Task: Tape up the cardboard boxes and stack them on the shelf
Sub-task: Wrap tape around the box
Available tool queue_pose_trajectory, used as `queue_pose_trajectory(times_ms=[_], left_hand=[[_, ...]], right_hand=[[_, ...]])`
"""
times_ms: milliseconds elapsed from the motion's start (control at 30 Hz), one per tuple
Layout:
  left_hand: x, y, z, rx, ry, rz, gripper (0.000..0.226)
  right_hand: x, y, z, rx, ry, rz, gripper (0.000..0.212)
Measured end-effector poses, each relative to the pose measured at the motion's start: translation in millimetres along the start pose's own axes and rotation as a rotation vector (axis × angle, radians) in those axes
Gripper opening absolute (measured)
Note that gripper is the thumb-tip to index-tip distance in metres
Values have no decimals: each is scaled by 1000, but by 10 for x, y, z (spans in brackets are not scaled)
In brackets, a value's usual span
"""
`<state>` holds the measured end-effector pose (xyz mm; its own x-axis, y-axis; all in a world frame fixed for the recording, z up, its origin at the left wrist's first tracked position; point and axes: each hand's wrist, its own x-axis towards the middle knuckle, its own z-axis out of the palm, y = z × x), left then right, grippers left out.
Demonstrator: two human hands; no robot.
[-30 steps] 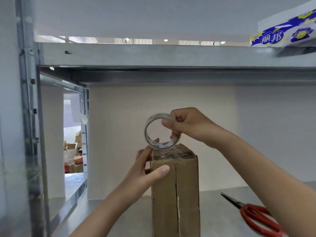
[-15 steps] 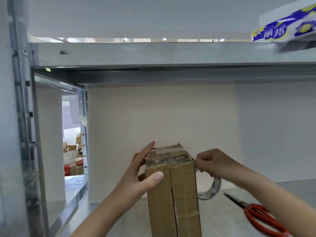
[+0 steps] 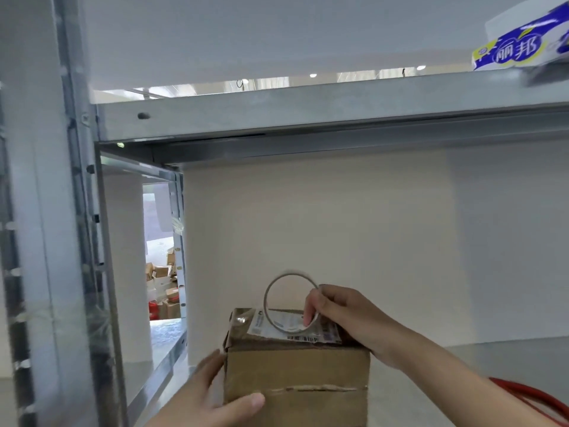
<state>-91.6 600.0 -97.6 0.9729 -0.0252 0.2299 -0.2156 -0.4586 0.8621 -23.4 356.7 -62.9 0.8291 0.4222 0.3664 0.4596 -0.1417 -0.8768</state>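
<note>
Tape roll [image 3: 289, 274] stands upright on cardboard box [image 3: 295, 368], pinched by right hand [image 3: 341, 312]; left hand [image 3: 215, 396] grips box's left corner

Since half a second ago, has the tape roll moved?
Yes. The tape roll has risen from low beside the scissors on the shelf to above the box.

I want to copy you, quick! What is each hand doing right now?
Left hand: grips the cardboard box, thumb across its front.
Right hand: pinches the tape roll above the box top.
</note>
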Motion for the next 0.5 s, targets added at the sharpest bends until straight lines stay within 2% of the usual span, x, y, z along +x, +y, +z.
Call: queue_pose_trajectory(times_ms=[67, 133, 200, 267, 333, 433, 500], left_hand=[[-32, 102, -76, 94, 57, 4, 147], [3, 216, -72, 156, 105, 93, 141], [93, 306, 0, 275, 60, 162, 135], [166, 302, 67, 411, 8, 125, 149], [218, 260, 97, 506, -13, 111, 151], [233, 262, 71, 610, -81, 86, 146], [204, 308, 79, 731, -120, 58, 133]], right_hand=[[59, -26, 116, -81, -59, -17, 45], [102, -41, 243, -120, -81, -37, 48], [118, -53, 313, -136, -61, -51, 47], [113, -75, 306, -139, -33, -40, 45], [122, -112, 230, -111, -38, -13, 47], [167, -233, 21, -130, 27, 29, 51], [189, -323, -179, -150, 111, 74, 56]])
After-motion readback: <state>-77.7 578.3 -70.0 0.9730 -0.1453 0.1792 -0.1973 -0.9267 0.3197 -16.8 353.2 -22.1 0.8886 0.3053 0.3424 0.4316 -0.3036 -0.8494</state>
